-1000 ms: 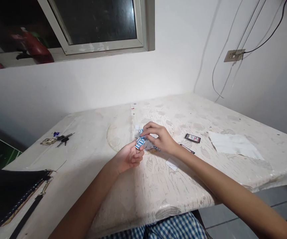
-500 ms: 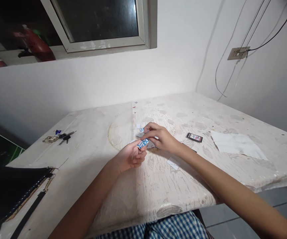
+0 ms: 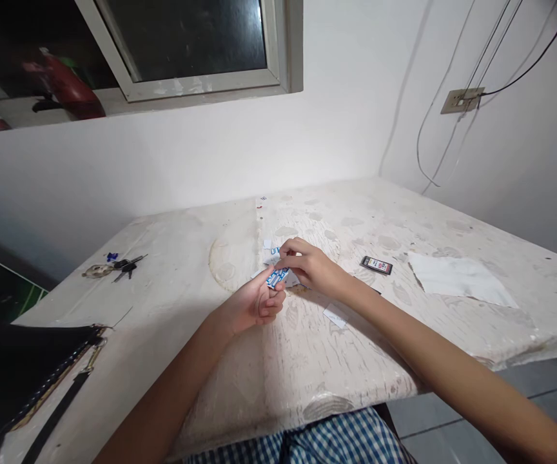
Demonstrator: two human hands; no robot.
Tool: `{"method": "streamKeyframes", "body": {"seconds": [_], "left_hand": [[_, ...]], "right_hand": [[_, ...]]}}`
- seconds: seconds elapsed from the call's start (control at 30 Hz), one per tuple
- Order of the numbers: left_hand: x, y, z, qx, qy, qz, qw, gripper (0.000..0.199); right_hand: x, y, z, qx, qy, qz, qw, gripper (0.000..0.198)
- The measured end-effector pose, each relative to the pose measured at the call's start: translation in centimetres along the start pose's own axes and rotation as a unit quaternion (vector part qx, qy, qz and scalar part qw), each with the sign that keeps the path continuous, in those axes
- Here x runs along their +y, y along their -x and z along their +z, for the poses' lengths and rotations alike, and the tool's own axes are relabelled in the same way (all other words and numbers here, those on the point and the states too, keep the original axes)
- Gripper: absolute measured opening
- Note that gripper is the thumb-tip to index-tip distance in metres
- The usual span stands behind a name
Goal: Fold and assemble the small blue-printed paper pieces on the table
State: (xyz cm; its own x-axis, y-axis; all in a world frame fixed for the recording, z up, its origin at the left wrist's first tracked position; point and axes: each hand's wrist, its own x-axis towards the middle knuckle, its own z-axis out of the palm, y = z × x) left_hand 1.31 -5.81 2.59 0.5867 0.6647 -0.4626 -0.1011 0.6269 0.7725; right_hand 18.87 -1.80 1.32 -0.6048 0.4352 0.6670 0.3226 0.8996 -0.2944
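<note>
My left hand (image 3: 259,303) is closed, its thumb and fingers pinching a small blue-and-white printed piece of paper (image 3: 277,277). My right hand (image 3: 313,269) meets it from the other side, fingertips pinched at the upper edge of the same piece. Behind the fingertips shows more white paper with blue print (image 3: 273,255), partly covered by the right hand; whether it joins the held piece I cannot tell. More white paper lies under the hands, mostly hidden. A small white paper slip (image 3: 335,316) with faint writing rests on the table below my right wrist.
On the table (image 3: 240,386), a small dark labelled item (image 3: 376,265) and a torn white sheet (image 3: 459,280) lie to the right. Keys (image 3: 126,265) sit at the left, with a black bag (image 3: 27,374) nearer. A window (image 3: 186,87) and a wall socket (image 3: 462,100) are behind.
Both hands stay almost in place. The printed piece has turned slightly between the fingers, and the right fingertips have shifted a little along its upper edge.
</note>
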Motion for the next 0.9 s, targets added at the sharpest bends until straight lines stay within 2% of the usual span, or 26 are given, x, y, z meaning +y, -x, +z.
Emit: {"method": "streamKeyframes", "body": {"seconds": [0.2,0.37,0.47,0.6,0.67,0.8,0.9], "left_hand": [[-0.2,0.3,0.0,-0.030,-0.017,0.026,0.999,0.021],[-0.4,0.3,0.0,-0.038,-0.049,0.064,0.996,0.017],[-0.6,0.2,0.0,-0.026,-0.071,0.074,0.994,0.018],[-0.8,-0.2,-0.1,-0.010,-0.079,0.070,0.994,0.019],[-0.8,-0.4,-0.2,-0.006,-0.061,0.061,0.996,0.020],[-0.7,-0.6,-0.6,-0.013,-0.025,0.029,0.999,0.022],[-0.5,-0.6,-0.5,-0.016,-0.018,0.001,1.000,0.026]], "right_hand": [[0.6,0.1,0.4,0.003,-0.015,0.008,1.000,0.036],[0.5,0.1,0.2,0.011,-0.025,0.018,0.999,0.039],[0.3,-0.1,-0.4,0.052,-0.034,0.063,0.996,0.040],[0.3,-0.5,-1.1,0.123,-0.140,0.124,0.975,0.025],[0.2,-0.7,-1.3,0.119,-0.202,0.152,0.960,0.021],[-0.1,-0.9,-1.6,0.061,-0.296,0.220,0.928,0.018],[-0.3,-0.9,-1.8,0.035,-0.329,0.230,0.915,0.014]]}}
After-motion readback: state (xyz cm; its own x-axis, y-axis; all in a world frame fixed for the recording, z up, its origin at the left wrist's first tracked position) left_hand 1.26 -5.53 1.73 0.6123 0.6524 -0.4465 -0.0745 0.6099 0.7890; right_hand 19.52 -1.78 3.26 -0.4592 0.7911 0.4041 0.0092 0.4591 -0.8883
